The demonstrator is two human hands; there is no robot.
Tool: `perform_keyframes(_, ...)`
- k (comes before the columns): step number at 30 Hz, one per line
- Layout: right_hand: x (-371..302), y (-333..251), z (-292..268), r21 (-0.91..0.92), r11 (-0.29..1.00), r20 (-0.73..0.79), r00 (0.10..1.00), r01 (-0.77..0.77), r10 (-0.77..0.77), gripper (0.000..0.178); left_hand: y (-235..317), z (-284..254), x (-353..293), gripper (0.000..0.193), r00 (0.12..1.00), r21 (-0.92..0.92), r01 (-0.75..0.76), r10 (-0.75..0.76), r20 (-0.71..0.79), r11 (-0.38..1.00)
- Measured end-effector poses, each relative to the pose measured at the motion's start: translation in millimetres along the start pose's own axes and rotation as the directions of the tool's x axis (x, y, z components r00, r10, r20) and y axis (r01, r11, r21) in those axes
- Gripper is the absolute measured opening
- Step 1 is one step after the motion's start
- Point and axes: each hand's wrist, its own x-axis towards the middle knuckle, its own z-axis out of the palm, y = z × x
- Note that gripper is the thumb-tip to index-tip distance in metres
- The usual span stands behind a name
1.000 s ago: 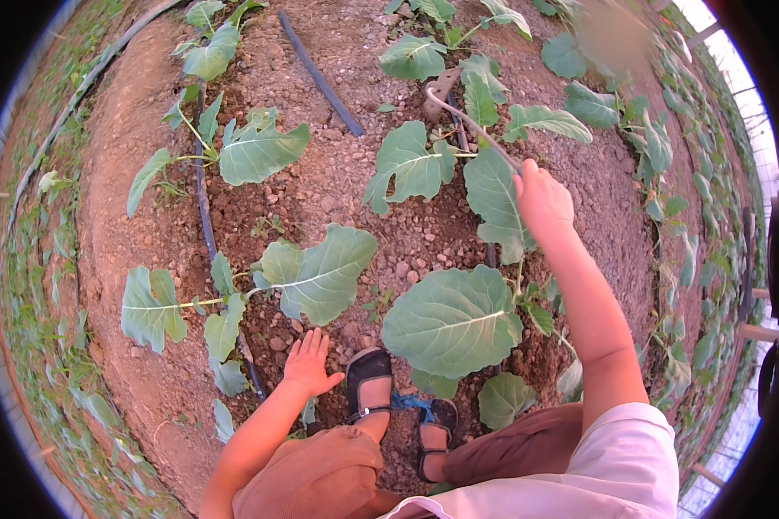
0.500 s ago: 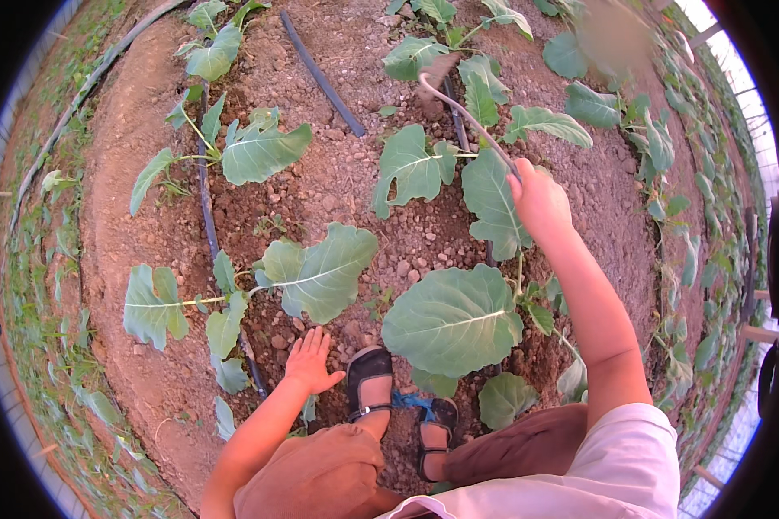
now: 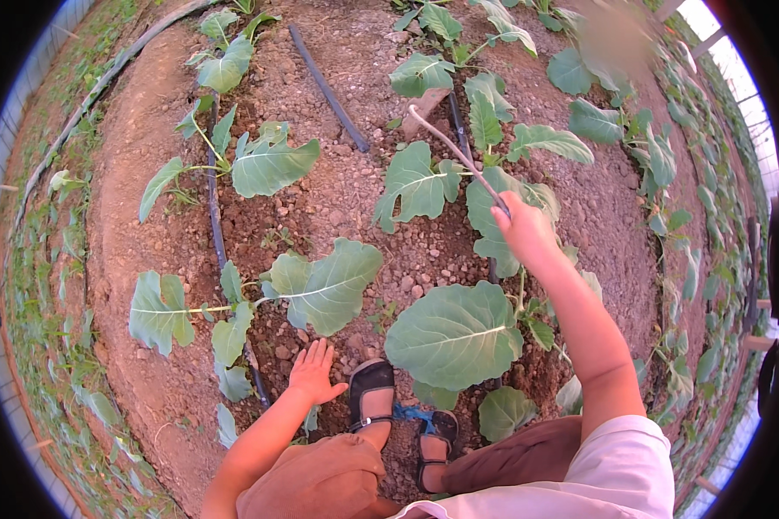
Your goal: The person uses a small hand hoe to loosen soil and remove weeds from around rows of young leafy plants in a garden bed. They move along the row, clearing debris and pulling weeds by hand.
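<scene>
My right hand (image 3: 524,233) is shut on the near end of a thin pale stick (image 3: 454,154), which slants up and left over the leaves toward a tan lump on the soil. This hand hovers above a broad-leaved young plant (image 3: 493,216). My left hand (image 3: 312,372) lies flat on the bare soil with its fingers spread, just left of my black sandal (image 3: 372,394). It sits below a large-leaved plant (image 3: 325,285). Another big round leaf (image 3: 454,337) spreads between my two arms.
Black drip hoses run along the bed, one on the left (image 3: 212,199), one at the top middle (image 3: 329,86) and one behind the stick (image 3: 454,121). More leafy plants (image 3: 268,164) stand in rows. The soil is stony (image 3: 363,190), and weedy ground borders the bed on the left (image 3: 52,285).
My right hand with the stick has shifted slightly left and nearer to me. The left hand stays on the soil.
</scene>
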Motion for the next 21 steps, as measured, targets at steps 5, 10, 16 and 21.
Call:
perform_keyframes(5,-21.4,-6.5,11.0,0.239,0.971,0.094,0.996,-0.019,-0.004,0.025,0.1,-1.7,-2.5,0.094,1.0,0.006,0.004,-0.004,0.0,1.0)
perform_keyframes(10,-36.3,-13.8,22.4,0.418,0.908,0.11,0.993,-0.015,-0.034,0.027,0.9,-0.1,-1.0,0.094,1.0,0.027,0.006,-0.006,0.009,1.0)
perform_keyframes(16,-36.1,-22.7,20.5,0.472,0.878,0.193,0.981,-0.083,-0.012,0.027,2.0,-0.9,-0.7,0.095,1.0,0.023,0.01,-0.01,0.016,1.0)
perform_keyframes(21,-38.3,-25.6,23.3,0.485,0.869,0.225,0.974,-0.095,-0.02,0.027,1.2,0.4,-2.0,0.095,1.0,0.008,0.008,-0.008,0.005,1.0)
